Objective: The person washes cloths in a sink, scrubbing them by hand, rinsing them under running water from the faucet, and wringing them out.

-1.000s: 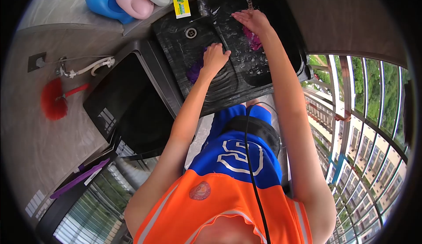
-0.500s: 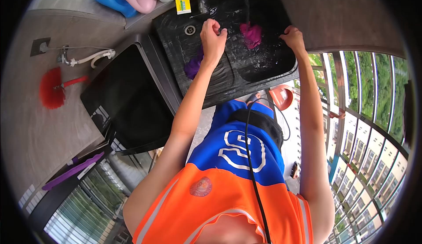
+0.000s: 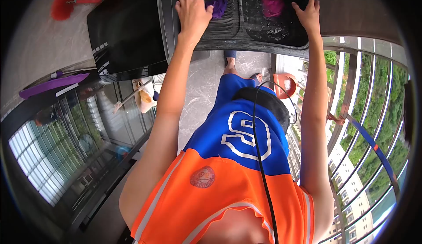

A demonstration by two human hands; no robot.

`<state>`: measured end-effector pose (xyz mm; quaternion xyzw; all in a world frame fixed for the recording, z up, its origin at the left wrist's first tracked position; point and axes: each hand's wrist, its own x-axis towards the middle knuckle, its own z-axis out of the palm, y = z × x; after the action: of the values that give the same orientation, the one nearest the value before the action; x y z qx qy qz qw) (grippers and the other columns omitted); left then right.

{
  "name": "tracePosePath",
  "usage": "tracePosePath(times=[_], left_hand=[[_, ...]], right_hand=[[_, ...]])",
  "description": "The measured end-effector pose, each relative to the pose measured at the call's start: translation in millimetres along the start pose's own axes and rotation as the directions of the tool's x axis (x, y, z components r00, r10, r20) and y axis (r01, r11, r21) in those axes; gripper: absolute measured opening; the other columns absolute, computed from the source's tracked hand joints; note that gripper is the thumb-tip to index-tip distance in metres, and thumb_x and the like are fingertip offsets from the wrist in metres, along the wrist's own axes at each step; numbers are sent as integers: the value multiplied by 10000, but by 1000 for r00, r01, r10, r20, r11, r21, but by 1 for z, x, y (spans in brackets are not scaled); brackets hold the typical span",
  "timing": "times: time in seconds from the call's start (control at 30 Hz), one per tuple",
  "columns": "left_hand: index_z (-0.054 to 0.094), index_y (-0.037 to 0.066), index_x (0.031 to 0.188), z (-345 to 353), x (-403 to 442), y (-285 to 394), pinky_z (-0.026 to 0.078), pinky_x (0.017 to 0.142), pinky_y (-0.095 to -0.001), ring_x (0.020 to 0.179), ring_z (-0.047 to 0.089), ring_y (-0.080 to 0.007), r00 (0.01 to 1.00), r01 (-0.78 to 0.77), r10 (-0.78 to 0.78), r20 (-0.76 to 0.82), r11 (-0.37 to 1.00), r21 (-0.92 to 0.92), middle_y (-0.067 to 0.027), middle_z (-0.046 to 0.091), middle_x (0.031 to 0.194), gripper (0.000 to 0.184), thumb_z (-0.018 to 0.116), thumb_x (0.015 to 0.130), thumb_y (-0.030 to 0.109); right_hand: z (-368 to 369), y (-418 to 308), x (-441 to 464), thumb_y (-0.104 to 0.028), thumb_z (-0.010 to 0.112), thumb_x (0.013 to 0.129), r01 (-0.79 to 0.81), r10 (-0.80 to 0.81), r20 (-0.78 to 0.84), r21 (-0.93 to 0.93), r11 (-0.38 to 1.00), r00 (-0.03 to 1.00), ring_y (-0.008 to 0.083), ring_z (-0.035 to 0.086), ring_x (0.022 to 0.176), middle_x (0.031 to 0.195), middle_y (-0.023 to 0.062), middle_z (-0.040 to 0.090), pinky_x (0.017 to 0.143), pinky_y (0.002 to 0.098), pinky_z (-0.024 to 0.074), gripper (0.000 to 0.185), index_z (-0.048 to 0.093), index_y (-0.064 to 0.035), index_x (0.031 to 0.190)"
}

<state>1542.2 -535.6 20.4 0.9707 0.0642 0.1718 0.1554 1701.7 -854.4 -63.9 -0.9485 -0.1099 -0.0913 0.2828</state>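
Note:
At the top of the view is a black sink (image 3: 263,46) with a ribbed left side and a wet basin on the right. My left hand (image 3: 193,13), fingers spread, is at the sink's left edge, just beside a crumpled purple cloth (image 3: 217,5) on the ribbed part. A pink cloth (image 3: 272,5) lies in the right basin. My right hand (image 3: 309,15) has thumb and fingers apart at the basin's right rim, to the right of the pink cloth. Neither hand holds anything.
Left of the sink is a black glossy appliance lid (image 3: 127,33). A red round brush (image 3: 65,2) hangs on the wall, and a purple item (image 3: 55,85) is at the left. An orange-red basin (image 3: 285,85) stands below the sink near the barred window (image 3: 351,112).
The view has tilted down, so the tap and bottles are out of sight. My left hand has opened and moved to the sink's left edge. My right hand's fingers have spread at the right rim.

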Motion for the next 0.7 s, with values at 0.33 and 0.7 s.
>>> tracePosePath(times=[0.33, 0.7], left_hand=[[464, 189, 1353, -71, -228, -47, 461, 865, -474, 1286, 305, -532, 898, 419, -439, 44, 880, 223, -253, 191, 1487, 785, 592, 660, -156], [531, 65, 1260, -77, -417, -265, 478, 777, -363, 948, 597, -266, 19, 548, -563, 826, 697, 462, -170, 621, 1060, 606, 735, 756, 333]], right_hand=[[55, 56, -21, -245, 747, 720, -141, 216, 204, -328, 934, 955, 532, 399, 1117, 1140, 285, 546, 931, 478, 384, 707, 357, -117, 1296], [4, 34, -30, -312, 734, 786, -684, 472, 582, 213, 698, 663, 280, 617, 933, 1130, 180, 600, 808, 398, 535, 643, 471, 4, 1280]])
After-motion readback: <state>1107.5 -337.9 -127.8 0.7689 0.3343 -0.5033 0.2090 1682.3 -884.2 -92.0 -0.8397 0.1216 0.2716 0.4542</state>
